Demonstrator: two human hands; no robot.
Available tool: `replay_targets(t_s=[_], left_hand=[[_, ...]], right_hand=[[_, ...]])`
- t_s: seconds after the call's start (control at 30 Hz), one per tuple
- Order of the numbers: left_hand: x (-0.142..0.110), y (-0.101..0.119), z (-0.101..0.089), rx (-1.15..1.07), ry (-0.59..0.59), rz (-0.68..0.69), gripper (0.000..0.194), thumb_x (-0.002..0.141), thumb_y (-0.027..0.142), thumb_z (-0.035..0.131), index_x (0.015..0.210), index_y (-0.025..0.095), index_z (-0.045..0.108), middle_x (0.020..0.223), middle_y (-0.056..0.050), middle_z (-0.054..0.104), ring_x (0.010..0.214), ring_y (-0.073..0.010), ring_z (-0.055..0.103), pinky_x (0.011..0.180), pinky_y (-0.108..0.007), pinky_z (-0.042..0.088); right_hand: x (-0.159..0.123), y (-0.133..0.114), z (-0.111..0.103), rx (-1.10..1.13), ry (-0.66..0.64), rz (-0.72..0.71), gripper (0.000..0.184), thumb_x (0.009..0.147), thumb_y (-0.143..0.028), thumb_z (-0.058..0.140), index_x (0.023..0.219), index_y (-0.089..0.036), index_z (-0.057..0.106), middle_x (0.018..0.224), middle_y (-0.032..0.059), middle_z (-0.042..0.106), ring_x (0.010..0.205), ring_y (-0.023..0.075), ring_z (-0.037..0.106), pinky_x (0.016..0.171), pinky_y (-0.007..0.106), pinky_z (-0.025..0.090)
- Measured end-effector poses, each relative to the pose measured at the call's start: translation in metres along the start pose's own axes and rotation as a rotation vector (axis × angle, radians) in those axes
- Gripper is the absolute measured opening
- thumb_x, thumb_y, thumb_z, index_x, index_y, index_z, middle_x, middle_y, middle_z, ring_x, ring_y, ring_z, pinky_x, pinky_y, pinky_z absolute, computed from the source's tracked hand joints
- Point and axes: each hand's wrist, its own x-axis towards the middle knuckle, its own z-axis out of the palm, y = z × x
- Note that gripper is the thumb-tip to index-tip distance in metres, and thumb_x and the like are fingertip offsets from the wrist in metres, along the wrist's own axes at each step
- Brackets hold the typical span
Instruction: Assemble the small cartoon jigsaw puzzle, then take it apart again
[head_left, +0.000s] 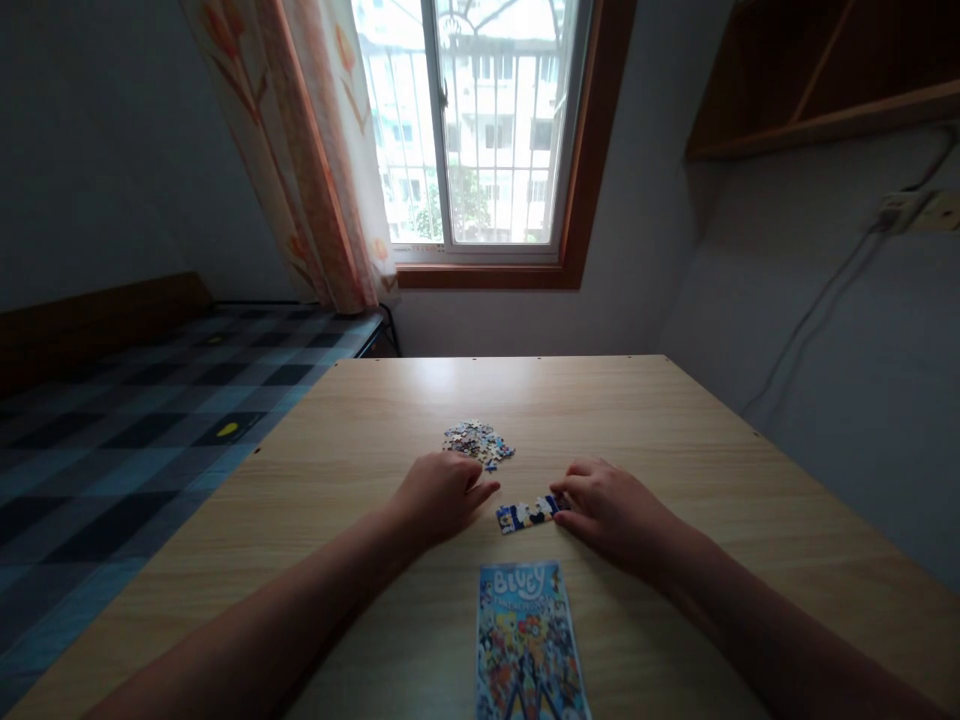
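Note:
A short strip of joined jigsaw pieces [527, 514], blue, white and dark, lies on the table between my hands. My right hand [609, 508] grips its right end, with thumb and fingers on either side; a dark piece there is partly covered. To the left, my left hand [441, 492] rests loosely bent just in front of a pile of loose jigsaw pieces [478, 440]. Its thumb and forefinger are apart, with nothing visible between them, though the other fingers are tucked out of sight. Below the strip lies a colourful picture sheet [529, 640] marked "Bluey".
The light wooden table [375, 400] reaches toward a window [495, 130] with a flowered curtain [300, 150]. A bed with a checked cover [187, 380] stands along the left side. On the right wall are a shelf [817, 130] and a cable [810, 310].

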Motion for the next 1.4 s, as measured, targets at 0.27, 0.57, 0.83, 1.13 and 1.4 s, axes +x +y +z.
replay_targets(t_s=[0.27,0.57,0.83,1.13,1.4], left_hand=[[-0.011,0.036,0.001,-0.01,-0.041,0.125,0.026,0.087,0.045,0.064,0.097,0.02,0.066,0.101,-0.009,0.068,0.091,-0.0265,0.064,0.08,-0.037,0.05],[-0.007,0.033,0.013,-0.147,0.0,0.074,0.013,0.088,0.027,0.061,0.097,0.02,0.068,0.104,-0.008,0.067,0.102,-0.025,0.061,0.091,-0.039,0.049],[-0.006,0.029,0.015,-0.208,-0.008,0.07,0.013,0.085,0.024,0.063,0.097,0.021,0.069,0.105,-0.007,0.067,0.106,-0.0251,0.059,0.093,-0.037,0.047],[-0.007,0.029,0.015,-0.224,0.028,0.112,0.026,0.084,0.024,0.064,0.109,0.02,0.069,0.114,-0.008,0.067,0.112,-0.0268,0.057,0.101,-0.041,0.045],[-0.006,0.033,0.018,-0.21,0.022,0.17,0.02,0.086,0.021,0.06,0.104,0.021,0.071,0.113,-0.007,0.068,0.11,-0.0261,0.056,0.101,-0.041,0.046]], right_hand=[[0.002,0.007,0.005,0.108,-0.013,0.082,0.014,0.083,-0.031,0.071,0.095,-0.024,0.074,0.096,0.0062,0.07,0.097,0.0241,0.062,0.085,0.034,0.045],[0.002,0.0,0.009,0.133,0.016,0.129,0.021,0.084,-0.03,0.069,0.104,-0.023,0.071,0.106,0.0079,0.07,0.102,0.0254,0.061,0.089,0.036,0.045],[0.002,-0.005,0.012,0.133,0.037,0.097,0.02,0.085,-0.028,0.068,0.105,-0.025,0.073,0.103,0.0083,0.067,0.104,0.0255,0.058,0.093,0.036,0.044],[0.003,-0.005,0.012,0.205,0.027,0.105,0.014,0.08,-0.022,0.071,0.093,-0.021,0.068,0.099,0.007,0.067,0.098,0.0231,0.058,0.085,0.034,0.044],[0.003,-0.007,0.008,0.294,0.024,0.127,0.005,0.081,-0.02,0.064,0.083,-0.022,0.068,0.081,0.0006,0.07,0.073,0.0157,0.061,0.064,0.026,0.039]])
